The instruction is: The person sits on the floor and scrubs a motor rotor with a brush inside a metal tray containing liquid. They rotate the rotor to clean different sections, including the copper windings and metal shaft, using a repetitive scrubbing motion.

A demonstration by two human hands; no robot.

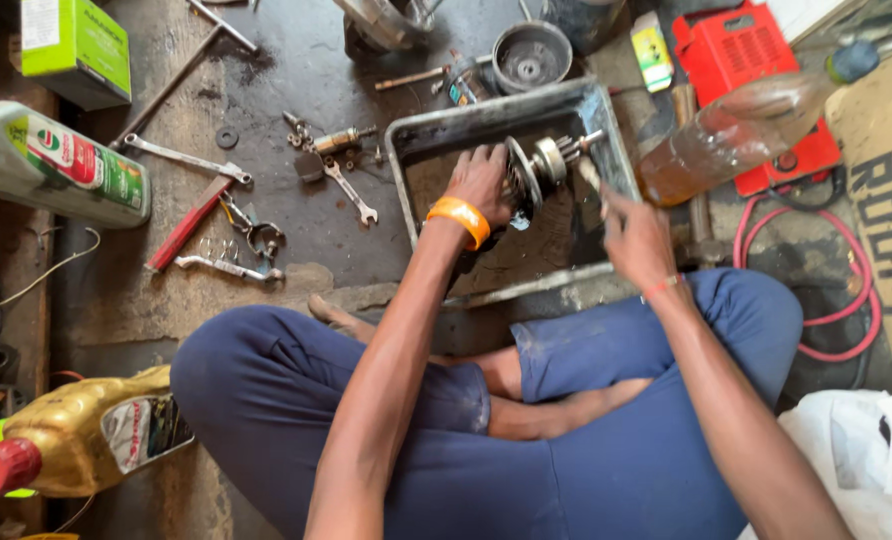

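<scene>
Metal tray (406,150) on floor ahead of seated person; geared metal assembly (538,168) inside it, left hand (481,182) on it, right hand (634,235) just right. 2 spanners (351,190) left of tray; plastic bottle (741,130) right; round metal part (531,55) behind.

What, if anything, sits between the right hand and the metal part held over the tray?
Nothing visible. The left hand grips the metal part over the tray; the right hand is beside it, with open space between them.

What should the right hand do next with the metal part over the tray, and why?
Probably bring the right hand closer to the metal part: the left hand already grips it above the tray, while the right sits just beside its shaft end.
</scene>
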